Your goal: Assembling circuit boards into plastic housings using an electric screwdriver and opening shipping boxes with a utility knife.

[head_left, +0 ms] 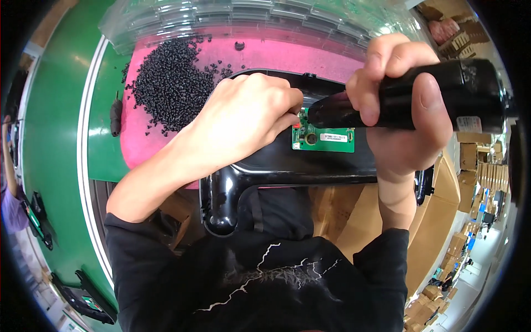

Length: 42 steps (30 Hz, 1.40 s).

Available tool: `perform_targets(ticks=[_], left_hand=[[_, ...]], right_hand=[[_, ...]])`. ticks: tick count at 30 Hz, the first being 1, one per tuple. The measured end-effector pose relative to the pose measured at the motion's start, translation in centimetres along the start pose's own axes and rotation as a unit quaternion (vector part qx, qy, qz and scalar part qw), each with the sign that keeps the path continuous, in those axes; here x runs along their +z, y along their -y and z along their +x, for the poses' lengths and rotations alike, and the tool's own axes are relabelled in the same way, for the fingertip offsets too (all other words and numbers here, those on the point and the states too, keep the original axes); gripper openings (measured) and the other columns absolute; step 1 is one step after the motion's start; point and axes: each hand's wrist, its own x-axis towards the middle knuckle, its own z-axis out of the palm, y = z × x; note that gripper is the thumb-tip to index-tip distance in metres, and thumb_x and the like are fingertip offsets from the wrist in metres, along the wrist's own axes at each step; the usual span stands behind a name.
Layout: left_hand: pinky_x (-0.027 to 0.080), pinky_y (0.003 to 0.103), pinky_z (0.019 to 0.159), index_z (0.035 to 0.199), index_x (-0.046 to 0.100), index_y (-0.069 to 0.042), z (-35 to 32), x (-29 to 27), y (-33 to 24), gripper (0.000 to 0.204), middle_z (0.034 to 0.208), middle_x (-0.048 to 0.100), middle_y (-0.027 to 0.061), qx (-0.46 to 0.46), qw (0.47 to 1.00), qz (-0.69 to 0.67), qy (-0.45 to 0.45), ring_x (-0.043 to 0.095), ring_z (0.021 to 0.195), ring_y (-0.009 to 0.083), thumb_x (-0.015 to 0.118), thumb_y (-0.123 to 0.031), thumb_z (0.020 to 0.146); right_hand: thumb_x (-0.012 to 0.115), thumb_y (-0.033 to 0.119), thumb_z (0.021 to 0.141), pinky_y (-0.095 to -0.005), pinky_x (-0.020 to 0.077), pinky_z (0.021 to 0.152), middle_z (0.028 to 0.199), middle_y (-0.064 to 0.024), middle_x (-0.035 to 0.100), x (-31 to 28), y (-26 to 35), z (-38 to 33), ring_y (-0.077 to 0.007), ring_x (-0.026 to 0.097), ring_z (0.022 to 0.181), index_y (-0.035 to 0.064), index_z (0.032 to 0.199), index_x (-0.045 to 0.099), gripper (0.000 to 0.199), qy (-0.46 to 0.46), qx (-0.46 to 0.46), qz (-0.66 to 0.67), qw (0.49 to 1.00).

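Observation:
A glossy black plastic housing [265, 163] lies in front of me, partly on the pink mat. Inside it sits a green circuit board [337, 146] with a white label and a red connector. My right hand [406, 130] is wrapped around a thick black electric screwdriver [442, 91], held nearly level in this view, its narrow end over the board's upper left part. At that same corner my left hand [243, 113] has its fingers pinched together, close to the screwdriver's end. Whatever is between those fingertips is hidden.
Left of the housing, small black plastic pieces [171, 83] are heaped on the pink mat [287, 58]. Clear plastic trays [249, 22] stand behind. A black hand tool [115, 116] lies on the green table [55, 138]. Cardboard [434, 216] stands at right; another person's purple sleeve [14, 210] shows far left.

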Motion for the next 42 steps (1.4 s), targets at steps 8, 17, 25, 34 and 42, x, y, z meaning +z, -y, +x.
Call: perform_targets(ticks=[8,17,25,34,42], left_hand=[[0.048,0.038,0.062,0.086,0.061,0.002,0.9,0.2,-0.3,0.013,0.075,0.061,0.013,0.079,0.988,-0.134,-0.002,0.061,0.07,0.0324,0.069,-0.005,0.078],[0.047,0.04,0.06,0.088,0.06,0.0,0.9,0.2,-0.5,0.018,0.076,0.057,0.0121,0.132,0.991,-0.024,0.021,0.059,0.071,0.0311,0.07,-0.003,0.073],[0.047,0.037,0.054,0.082,0.062,-0.002,0.7,0.4,0.0,0.012,0.072,0.061,0.0088,0.129,0.988,-0.059,-0.068,0.06,0.063,0.0281,0.071,-0.005,0.074],[0.045,0.042,0.057,0.077,0.055,-0.001,0.5,-0.2,-1.0,0.019,0.069,0.054,0.0139,0.02,0.998,-0.013,-0.061,0.057,0.067,0.0364,0.062,-0.015,0.088],[0.048,0.042,0.064,0.089,0.057,-0.002,-0.2,0.1,-0.2,0.016,0.083,0.058,0.0121,0.041,0.997,-0.033,-0.053,0.059,0.079,0.0354,0.066,-0.011,0.079]], right_hand=[[0.062,0.039,0.078,-0.023,0.0334,0.053,0.093,-0.0055,0.049,-0.4,4.1,-1.5,-0.0066,0.044,0.051,0.0062,0.088,0.047,0.037,-0.12,-0.087,0.176,0.973],[0.061,0.038,0.079,-0.0238,0.0361,0.054,0.095,-0.0054,0.049,-1.6,4.1,-1.3,-0.007,0.047,0.05,0.0077,0.09,0.047,0.036,0.041,-0.083,0.136,0.986],[0.062,0.039,0.08,-0.0252,0.039,0.051,0.093,-0.0058,0.05,-0.8,3.4,-1.8,-0.0083,0.048,0.047,0.0083,0.089,0.046,0.036,0.058,-0.027,0.057,0.996],[0.07,0.039,0.076,-0.0237,0.0378,0.047,0.082,-0.0051,0.049,1.7,3.4,-2.0,-0.0085,0.046,0.045,0.0084,0.083,0.045,0.04,-0.046,0.094,0.025,0.994],[0.07,0.042,0.077,-0.0225,0.0369,0.045,0.081,-0.0065,0.047,3.1,2.8,-2.0,-0.0083,0.041,0.044,0.0074,0.084,0.045,0.043,-0.024,0.096,0.006,0.995]])
